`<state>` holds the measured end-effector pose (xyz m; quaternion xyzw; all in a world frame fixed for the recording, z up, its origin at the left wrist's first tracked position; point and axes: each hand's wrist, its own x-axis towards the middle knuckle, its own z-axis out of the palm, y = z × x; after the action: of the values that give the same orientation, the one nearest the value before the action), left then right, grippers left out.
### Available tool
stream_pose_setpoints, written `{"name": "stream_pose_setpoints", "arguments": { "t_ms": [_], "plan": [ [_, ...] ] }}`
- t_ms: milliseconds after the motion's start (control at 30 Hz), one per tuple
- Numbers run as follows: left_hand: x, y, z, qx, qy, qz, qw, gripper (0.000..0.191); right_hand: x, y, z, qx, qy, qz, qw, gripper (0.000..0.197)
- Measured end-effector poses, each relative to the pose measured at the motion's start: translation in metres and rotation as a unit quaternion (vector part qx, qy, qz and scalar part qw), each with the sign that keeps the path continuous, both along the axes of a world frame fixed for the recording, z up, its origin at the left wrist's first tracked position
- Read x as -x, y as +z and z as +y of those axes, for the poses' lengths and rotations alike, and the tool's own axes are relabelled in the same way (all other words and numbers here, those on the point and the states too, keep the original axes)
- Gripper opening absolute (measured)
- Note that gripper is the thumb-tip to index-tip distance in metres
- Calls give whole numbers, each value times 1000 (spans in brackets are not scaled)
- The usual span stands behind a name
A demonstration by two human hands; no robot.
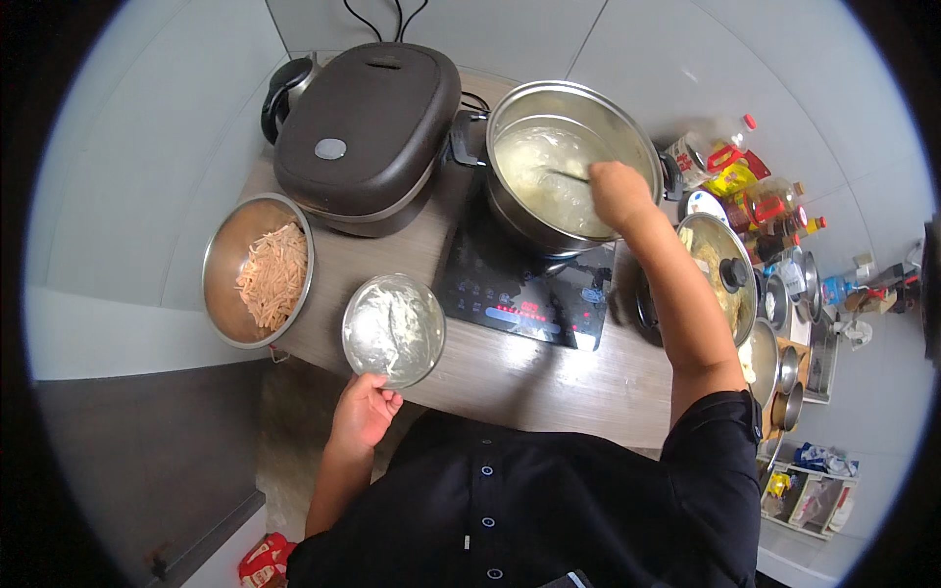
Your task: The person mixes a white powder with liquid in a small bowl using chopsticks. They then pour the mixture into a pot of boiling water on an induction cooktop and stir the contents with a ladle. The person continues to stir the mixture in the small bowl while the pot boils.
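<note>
My left hand [367, 408] grips the near rim of a clear bowl [394, 331], whose inside is smeared with a white, pasty residue. Over the large steel pot [566, 246], my right hand [621, 192] is closed around a dark, thin-handled utensil [570, 176]. The utensil's far end dips into a cloudy, pale liquid [548, 151] and cannot be made out. Beneath the pot is a black induction cooktop [526, 294] with its red display lit.
A dark lidded cooker [367, 132] stands left of the pot, with a kettle [290, 88] behind it. Shredded pinkish food fills part of a steel bowl [213, 272] at far left. To the right are a glass-lidded pan [709, 257], sauce bottles [764, 206] and steel bowls [768, 353].
</note>
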<state>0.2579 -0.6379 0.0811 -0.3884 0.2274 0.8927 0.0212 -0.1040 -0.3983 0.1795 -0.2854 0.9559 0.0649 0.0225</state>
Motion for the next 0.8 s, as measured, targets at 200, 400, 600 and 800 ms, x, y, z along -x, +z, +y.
{"name": "stream_pose_setpoints", "arguments": {
  "t_ms": [200,400,600,800],
  "plan": [
    [-6,-1,2,21,7,12,1000,24,-34,23,-3,-64,74,-81,992,14],
    [-4,7,0,22,-10,6,1000,24,10,-13,-4,12,-32,29,999,17],
    [-12,-10,-1,13,7,9,1000,25,-31,19,-16,-79,57,-30,995,16],
    [-7,-2,-2,11,3,19,1000,25,6,5,7,-33,-32,3,999,15]
  ]
}}
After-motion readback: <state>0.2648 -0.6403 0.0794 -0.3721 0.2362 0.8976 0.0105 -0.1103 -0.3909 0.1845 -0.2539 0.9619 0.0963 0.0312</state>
